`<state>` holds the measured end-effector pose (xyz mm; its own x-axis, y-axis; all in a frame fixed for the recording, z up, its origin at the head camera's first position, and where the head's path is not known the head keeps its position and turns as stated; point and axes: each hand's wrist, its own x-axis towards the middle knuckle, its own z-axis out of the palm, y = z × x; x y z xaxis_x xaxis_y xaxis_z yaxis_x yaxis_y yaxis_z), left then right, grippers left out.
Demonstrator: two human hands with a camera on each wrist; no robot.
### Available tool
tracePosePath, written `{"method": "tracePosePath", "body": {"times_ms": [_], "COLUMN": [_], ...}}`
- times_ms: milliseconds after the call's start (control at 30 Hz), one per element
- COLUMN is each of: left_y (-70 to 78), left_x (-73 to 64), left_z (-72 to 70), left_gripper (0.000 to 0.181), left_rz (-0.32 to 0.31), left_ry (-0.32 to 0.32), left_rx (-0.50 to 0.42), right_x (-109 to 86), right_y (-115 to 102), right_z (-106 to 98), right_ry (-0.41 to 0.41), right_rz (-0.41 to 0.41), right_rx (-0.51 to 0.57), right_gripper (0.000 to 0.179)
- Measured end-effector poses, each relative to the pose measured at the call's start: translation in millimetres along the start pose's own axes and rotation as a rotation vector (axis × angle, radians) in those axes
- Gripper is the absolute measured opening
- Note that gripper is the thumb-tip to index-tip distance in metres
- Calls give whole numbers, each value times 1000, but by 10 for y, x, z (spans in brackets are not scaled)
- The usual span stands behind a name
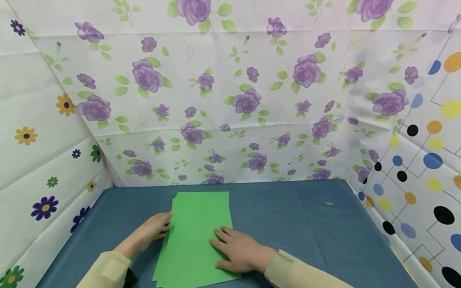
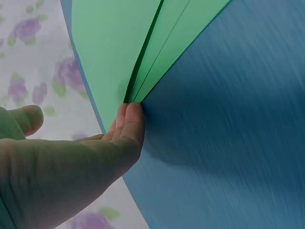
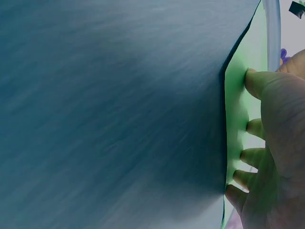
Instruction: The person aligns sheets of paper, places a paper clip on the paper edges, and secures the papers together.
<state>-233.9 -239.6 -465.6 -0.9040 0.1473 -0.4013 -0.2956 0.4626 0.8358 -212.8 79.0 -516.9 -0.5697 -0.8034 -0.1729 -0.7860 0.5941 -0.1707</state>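
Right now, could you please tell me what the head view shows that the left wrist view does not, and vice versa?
Only the head view shows the right hand on the green paper, the small yellow item and the dotted cloth. Only the left wrist view shows a dark gap between the paper's layered edges. Both show the left hand at the paper's edge, the blue tabletop and the purple-flowered cloth.

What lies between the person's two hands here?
Stacked green sheets: the left hand touches one edge, the right hand rests on top, as the head view shows.
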Motion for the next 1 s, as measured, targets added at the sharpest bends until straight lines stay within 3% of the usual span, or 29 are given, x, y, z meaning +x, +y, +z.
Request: {"method": "tracePosePath", "body": {"times_ms": [300, 600, 833, 1000], "left_y": [158, 293, 348, 373], "left_x": [82, 119, 140, 157], "left_z": [455, 799, 950, 934], "left_gripper": [79, 74, 79, 80], "left_rz": [53, 135, 152, 146], "left_ry": [-23, -64, -97, -114], "left_rx": [-80, -147, -170, -181], "right_x": [-506, -883, -1044, -1059], "right_y": [261, 471, 560, 564], "right_z": [28, 81, 124, 95], "right_ry": [23, 56, 79, 85], "right_rz": [18, 63, 74, 85], "right_rx": [64, 140, 169, 192], "right_gripper": [71, 70, 69, 69]}}
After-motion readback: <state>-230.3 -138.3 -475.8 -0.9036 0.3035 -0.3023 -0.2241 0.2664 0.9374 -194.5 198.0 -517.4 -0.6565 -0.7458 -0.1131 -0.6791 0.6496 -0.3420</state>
